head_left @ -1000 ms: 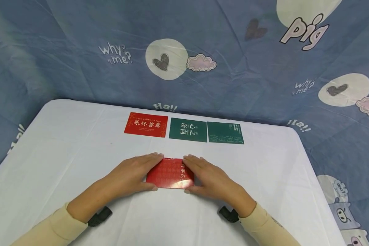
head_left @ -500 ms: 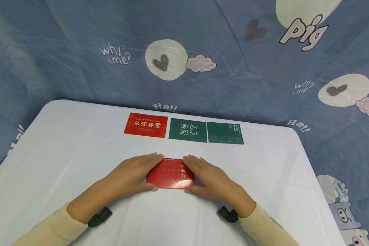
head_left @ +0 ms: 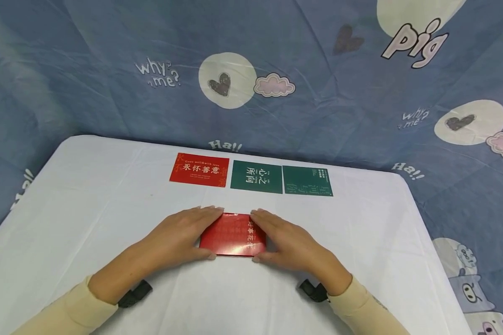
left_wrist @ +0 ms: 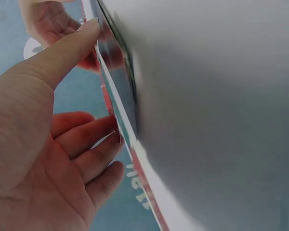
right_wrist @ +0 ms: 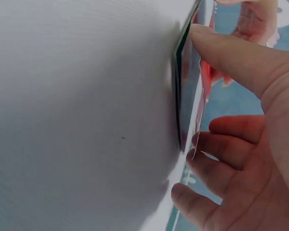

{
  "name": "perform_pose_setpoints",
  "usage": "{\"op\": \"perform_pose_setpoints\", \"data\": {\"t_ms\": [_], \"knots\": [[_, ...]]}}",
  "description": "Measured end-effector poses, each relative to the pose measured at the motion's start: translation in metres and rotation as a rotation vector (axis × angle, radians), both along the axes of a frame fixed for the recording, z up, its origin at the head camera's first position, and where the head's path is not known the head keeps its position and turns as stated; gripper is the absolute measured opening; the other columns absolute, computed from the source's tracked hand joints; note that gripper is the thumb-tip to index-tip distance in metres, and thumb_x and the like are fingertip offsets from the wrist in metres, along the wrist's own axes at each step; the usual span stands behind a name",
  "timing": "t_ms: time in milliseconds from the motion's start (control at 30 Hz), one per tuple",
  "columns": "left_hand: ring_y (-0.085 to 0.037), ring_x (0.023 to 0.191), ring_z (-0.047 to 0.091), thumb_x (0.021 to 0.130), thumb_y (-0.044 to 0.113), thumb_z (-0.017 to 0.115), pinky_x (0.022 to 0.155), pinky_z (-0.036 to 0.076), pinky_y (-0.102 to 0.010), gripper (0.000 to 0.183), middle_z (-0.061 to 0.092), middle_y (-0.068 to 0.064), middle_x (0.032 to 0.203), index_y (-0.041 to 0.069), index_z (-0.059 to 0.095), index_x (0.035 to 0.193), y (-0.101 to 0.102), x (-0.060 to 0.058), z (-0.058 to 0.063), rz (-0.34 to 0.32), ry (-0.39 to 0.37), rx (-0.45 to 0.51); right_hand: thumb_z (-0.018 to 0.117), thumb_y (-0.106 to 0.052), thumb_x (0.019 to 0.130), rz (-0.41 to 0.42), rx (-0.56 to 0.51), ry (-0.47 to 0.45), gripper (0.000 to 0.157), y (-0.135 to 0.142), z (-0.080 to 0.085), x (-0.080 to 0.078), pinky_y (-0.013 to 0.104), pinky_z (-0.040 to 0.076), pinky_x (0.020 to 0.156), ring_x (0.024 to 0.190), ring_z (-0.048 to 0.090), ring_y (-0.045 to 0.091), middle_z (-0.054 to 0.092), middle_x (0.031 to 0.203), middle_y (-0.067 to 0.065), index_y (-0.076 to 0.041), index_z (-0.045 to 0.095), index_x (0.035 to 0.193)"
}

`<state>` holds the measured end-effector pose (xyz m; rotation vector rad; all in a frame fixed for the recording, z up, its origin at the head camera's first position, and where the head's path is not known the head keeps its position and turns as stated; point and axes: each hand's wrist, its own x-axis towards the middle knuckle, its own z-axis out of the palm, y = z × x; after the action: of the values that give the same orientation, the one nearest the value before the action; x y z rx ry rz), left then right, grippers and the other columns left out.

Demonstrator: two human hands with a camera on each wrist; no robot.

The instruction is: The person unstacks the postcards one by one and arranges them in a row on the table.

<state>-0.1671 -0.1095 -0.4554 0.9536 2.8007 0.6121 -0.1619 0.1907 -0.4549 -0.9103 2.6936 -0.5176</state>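
Note:
A glossy red card [head_left: 230, 235] with pale lettering lies uppermost on a thin stack at the middle of the table. My left hand [head_left: 184, 235] grips the stack's left end, thumb at the near edge and fingertips at the far edge. From the other end, my right hand [head_left: 289, 239] holds it the same way. Seen edge-on in the left wrist view, the stack of cards [left_wrist: 116, 67] sits close over the white cloth, the thumb on its near side. Layers, one dark green, show along the edge of the stack [right_wrist: 184, 96] in the right wrist view.
Beyond the hands, a red card [head_left: 199, 170], a green card [head_left: 256, 177] and a second green card [head_left: 307, 180] lie in a row. White cloth [head_left: 88, 200] covers the table. Behind it hangs a blue printed curtain [head_left: 318, 116].
The stack and both hands have shifted very slightly away from me, and the right hand a touch to the right. The grip looks the same, and the row of cards stays put.

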Motion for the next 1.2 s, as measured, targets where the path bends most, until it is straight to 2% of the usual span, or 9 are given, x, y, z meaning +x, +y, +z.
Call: {"op": "perform_pose_setpoints", "data": {"t_ms": [500, 767, 1200], "knots": [[-0.036, 0.138, 0.054, 0.08, 0.041, 0.091, 0.112, 0.045, -0.056, 0.092, 0.057, -0.011, 0.15, 0.006, 0.05, 0.154, 0.011, -0.01, 0.015, -0.044, 0.058, -0.001, 0.084, -0.037, 0.09, 0.005, 0.014, 0.093, 0.088, 0.014, 0.019, -0.003, 0.045, 0.039, 0.119, 0.153, 0.035, 0.024, 0.039, 0.165, 0.007, -0.008, 0.041, 0.161], [-0.034, 0.135, 0.056, 0.078, 0.041, 0.093, 0.11, 0.048, -0.055, 0.092, 0.059, -0.01, 0.149, 0.007, 0.052, 0.153, 0.022, -0.015, 0.021, -0.05, 0.072, 0.006, 0.085, -0.035, 0.089, -0.002, 0.008, 0.125, 0.088, 0.024, 0.03, -0.003, 0.046, 0.04, 0.118, 0.152, 0.037, 0.026, 0.041, 0.164, 0.009, -0.008, 0.041, 0.16], [-0.033, 0.137, 0.055, 0.078, 0.045, 0.091, 0.112, 0.046, -0.052, 0.093, 0.058, -0.009, 0.15, 0.008, 0.05, 0.155, 0.054, -0.024, 0.031, -0.066, 0.071, -0.019, 0.087, -0.034, 0.085, -0.052, 0.015, 0.146, 0.091, 0.047, 0.043, -0.002, 0.049, 0.041, 0.117, 0.152, 0.036, 0.029, 0.043, 0.163, 0.009, -0.005, 0.042, 0.159]]}}
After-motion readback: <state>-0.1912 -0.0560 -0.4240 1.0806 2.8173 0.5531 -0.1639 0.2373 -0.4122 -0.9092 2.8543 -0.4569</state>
